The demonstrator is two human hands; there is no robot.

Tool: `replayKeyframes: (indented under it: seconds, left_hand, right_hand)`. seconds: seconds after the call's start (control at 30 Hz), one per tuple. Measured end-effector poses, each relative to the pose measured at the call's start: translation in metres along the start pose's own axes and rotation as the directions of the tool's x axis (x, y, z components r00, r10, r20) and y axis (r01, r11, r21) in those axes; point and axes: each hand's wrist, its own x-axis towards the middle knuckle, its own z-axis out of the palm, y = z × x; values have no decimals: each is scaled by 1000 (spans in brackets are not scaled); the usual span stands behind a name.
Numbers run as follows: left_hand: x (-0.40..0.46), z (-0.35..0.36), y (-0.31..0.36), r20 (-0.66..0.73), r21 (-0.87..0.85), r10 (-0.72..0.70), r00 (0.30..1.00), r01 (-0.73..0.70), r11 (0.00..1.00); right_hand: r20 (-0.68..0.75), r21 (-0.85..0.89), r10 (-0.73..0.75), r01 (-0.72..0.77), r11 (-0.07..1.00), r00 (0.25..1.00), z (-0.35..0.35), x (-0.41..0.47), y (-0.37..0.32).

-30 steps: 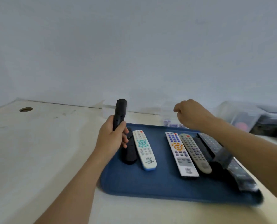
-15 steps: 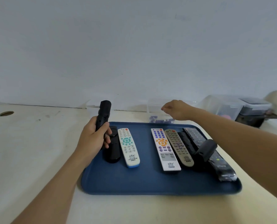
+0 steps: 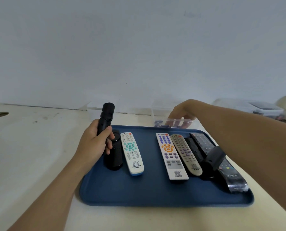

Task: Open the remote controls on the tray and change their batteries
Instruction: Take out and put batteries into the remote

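Black remote (image 3: 106, 117) held upright in left hand (image 3: 95, 140), fingers wrapped round its lower half, above the left edge of the blue tray (image 3: 155, 194). Right hand (image 3: 183, 112) reaches into a clear plastic box (image 3: 157, 114) behind the tray, fingers loosely spread; whether they hold anything cannot be told. Six remotes lie on tray; rightmost wrapped black remote (image 3: 219, 162) reads "CTMTC", inverted; white remotes' labels too small to read.

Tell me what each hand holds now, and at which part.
The left hand grips a black remote around its lower half, upright. The right hand reaches into a clear box; whether it holds anything cannot be told.
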Motion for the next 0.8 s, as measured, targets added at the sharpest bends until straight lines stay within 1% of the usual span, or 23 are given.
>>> replayKeyframes:
  seconds: [0.07,0.17,0.23,0.47,0.6,0.67,0.7,0.73,0.8]
  left_hand:
    - [0,0,0,-3,-8,0,1000,0,1000]
    - [0,0,0,-4,-10,-2,1000,2,1000]
    - [1,-1,-2,-2,-12,0,1000,0,1000]
    - [2,-1,-4,-4,-10,3,1000,-4,1000]
    - [3,-1,-5,-8,-18,0,1000,0,1000]
    - [3,-1,-5,-9,-19,-2,1000,2,1000]
    - [3,-1,-5,-9,-19,-4,1000,4,1000]
    - [3,-2,-5,-8,-21,-5,1000,5,1000]
    - [3,-1,-5,-7,-25,-3,1000,3,1000]
  right_hand:
    - [-39,-11,-9,9,1000,999,4,3,0]
    - [-128,-92,-25,13,996,991,11,6,1]
    - [-152,-94,-44,30,995,987,15,6,3]
    - [-161,-118,-218,201,972,962,16,-2,9]
    - [-173,-151,-337,313,938,926,17,-3,13]
    - [-244,-166,-391,359,918,887,21,2,16]
    - [-309,-160,-406,374,913,860,25,5,17]
    - [-393,-161,-423,392,906,816,29,8,19]
    - [-560,-204,-475,443,873,679,35,16,25]
